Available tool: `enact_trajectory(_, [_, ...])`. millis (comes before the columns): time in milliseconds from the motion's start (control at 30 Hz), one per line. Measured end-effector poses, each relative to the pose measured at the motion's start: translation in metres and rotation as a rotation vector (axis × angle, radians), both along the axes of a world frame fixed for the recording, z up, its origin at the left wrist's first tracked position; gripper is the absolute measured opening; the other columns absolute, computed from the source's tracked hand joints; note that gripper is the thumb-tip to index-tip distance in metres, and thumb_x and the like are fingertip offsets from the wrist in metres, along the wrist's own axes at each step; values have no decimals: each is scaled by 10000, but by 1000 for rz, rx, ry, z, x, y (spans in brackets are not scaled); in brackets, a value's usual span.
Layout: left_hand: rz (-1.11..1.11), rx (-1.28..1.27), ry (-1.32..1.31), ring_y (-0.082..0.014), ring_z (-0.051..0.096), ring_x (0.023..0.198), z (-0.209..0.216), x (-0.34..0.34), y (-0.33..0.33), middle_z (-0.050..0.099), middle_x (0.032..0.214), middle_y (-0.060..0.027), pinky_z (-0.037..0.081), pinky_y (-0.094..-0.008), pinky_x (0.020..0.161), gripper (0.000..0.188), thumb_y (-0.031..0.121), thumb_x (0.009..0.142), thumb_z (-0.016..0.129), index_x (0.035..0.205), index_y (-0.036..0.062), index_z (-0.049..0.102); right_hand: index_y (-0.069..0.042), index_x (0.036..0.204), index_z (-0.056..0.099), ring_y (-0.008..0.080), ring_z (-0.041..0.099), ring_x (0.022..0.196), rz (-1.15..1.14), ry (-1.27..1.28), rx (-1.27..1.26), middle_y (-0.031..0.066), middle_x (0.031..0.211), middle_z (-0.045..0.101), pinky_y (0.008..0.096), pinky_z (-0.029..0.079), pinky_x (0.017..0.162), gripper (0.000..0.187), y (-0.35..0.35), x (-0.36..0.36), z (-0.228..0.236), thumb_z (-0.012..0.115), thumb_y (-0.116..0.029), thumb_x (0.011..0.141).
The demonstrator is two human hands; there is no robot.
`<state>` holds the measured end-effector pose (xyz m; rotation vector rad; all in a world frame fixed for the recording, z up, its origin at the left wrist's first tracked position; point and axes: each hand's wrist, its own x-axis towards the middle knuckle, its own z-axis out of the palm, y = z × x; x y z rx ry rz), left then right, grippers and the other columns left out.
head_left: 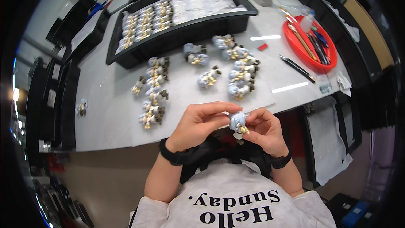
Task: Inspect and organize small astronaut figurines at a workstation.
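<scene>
Between my two hands, just over the table's near edge, is a small figurine (237,121) with light-blue hair and some gold parts. My left hand (201,121) pinches it from the left, by the head. From the other side my right hand (267,132) closes its fingers and thumb on it. Whether a small tool is also in the fingers I cannot make out. Matching figurines lie on the table: a row at the left (155,85), a row at the right (242,74), a pair (195,54) and a single one (209,77) between.
Behind them, a black tray (181,38) holds figurines in rows on white lining. A red oval basket (330,65) with brushes and pens stands at right, near a black pen-like tool (297,68) and a small red block (263,47). One figurine (82,107) lies far left.
</scene>
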<state>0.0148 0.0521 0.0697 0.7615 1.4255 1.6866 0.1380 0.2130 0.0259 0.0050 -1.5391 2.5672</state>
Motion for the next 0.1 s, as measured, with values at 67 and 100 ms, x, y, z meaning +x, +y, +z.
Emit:
enact_trajectory(67, [19,-53,173,-173,528,1025,2,-9,9,566,1101,-117,424,-263,867,269,-51,805,520,1061,-1,585,-2,993,473,185,592,871,-85,105,3,113,967,565,269,511,688,287,14,11,-4,603,79,751])
enact_trajectory(100, [84,-108,353,-176,505,1063,5,-16,10,560,1118,-111,404,-260,889,281,-47,808,523,1073,22,587,-2,993,473,185,592,871,-106,107,1,113,967,565,269,511,688,287,20,16,-4,603,79,751])
